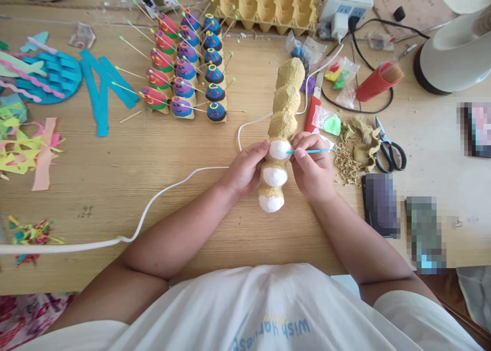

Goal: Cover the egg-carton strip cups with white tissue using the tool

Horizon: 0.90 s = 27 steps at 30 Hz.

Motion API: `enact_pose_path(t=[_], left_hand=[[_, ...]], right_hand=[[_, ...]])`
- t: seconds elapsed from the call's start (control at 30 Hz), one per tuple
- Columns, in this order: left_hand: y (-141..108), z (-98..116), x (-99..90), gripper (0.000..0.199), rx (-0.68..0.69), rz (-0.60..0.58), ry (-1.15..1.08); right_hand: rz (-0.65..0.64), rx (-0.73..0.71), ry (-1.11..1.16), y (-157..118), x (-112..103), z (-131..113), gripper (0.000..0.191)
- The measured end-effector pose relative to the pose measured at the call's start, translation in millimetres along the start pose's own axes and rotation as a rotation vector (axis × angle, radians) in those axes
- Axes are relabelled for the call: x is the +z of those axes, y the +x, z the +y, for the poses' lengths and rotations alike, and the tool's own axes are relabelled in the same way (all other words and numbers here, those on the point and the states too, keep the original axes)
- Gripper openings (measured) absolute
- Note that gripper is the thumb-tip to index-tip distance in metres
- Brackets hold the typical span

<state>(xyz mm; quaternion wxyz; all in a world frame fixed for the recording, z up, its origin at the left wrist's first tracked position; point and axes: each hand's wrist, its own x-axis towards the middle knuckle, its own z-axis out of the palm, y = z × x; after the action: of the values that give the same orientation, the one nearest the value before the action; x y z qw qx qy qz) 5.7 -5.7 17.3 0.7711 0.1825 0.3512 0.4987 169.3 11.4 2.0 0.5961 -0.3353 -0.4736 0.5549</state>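
Note:
A strip of egg carton cups (284, 126) stands lengthwise in front of me, held above the table. Its three nearest cups carry white clay patches (275, 177); the farther ones are bare tan pulp. My left hand (247, 169) grips the strip from its left side, thumb near the third white patch. My right hand (314, 169) pinches a thin blue stick (312, 151), whose tip touches that same white patch from the right. Some of the right fingers rest close to the strip's edge.
Painted carton caterpillars (186, 69) with green-tipped sticks stand at back left. Scissors (389, 149), torn carton scraps (364, 141), a red-handled knife (313, 110) and phones (380, 205) lie right. A white cable (172, 187) crosses the table. Paper cuttings (28, 146) lie left.

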Motion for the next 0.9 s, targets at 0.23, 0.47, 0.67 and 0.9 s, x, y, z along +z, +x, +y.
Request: enact_pose_path(t=[0.23, 0.47, 0.67, 0.9], left_hand=[[-0.8, 0.3, -0.5, 0.033, -0.032, 0.041, -0.015], [0.4, -1.1, -1.6, 0.032, -0.029, 0.041, -0.018], [-0.3, -1.3, -2.3, 0.029, -0.051, 0.062, -0.002], [-0.2, -1.2, -1.2, 0.028, -0.013, 0.004, -0.004]], right_hand=[[-0.026, 0.043, 0.027, -0.1, 2.3, -5.1, 0.047], [-0.012, 0.062, 0.034, 0.0, 3.8, -7.3, 0.048], [-0.009, 0.08, 0.022, 0.2, 5.0, -8.7, 0.051], [-0.027, 0.04, 0.005, 0.9, 3.2, -5.2, 0.049]])
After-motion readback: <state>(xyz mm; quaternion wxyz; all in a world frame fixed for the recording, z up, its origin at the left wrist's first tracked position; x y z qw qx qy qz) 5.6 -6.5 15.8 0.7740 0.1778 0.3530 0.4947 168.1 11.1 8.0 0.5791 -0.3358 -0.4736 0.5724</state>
